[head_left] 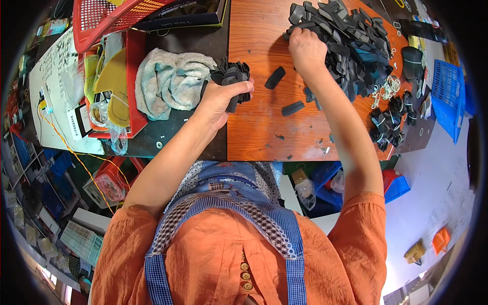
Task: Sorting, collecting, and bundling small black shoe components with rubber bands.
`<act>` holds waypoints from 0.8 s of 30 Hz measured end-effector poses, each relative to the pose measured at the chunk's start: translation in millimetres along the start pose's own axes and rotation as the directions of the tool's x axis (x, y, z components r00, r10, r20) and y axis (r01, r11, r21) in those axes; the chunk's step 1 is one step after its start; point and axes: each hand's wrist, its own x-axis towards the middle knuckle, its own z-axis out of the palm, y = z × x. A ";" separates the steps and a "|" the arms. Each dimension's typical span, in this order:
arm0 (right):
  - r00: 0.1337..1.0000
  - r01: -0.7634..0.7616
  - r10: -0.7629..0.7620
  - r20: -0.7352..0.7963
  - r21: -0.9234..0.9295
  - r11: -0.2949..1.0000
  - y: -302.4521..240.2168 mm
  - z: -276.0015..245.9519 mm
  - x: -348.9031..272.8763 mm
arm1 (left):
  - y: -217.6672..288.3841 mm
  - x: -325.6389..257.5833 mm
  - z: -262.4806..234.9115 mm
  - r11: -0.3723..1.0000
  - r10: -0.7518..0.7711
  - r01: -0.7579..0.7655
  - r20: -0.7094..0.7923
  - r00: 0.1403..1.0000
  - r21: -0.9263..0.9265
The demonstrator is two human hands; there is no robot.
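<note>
Slippage looks like the main risk: the left hand, closed around a fat fanned bunch of black strips at the bench's left edge, could shed some. Their long axes run toward the far edge. The right hand grips into the far-right pile.

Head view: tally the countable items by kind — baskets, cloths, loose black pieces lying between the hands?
Red plastic mesh basket: 1
Blue plastic mesh basket: 1
Crumpled grey-white cloth: 1
Loose flat black rubber pieces between the hands: 2
Total: 5
</note>
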 end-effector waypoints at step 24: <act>0.969 -0.081 -0.240 0.048 0.988 -0.132 -85.0 -108.0 -202.4 | -11.2 -107.5 13.9 0.744 -0.623 0.478 0.223 0.750 0.467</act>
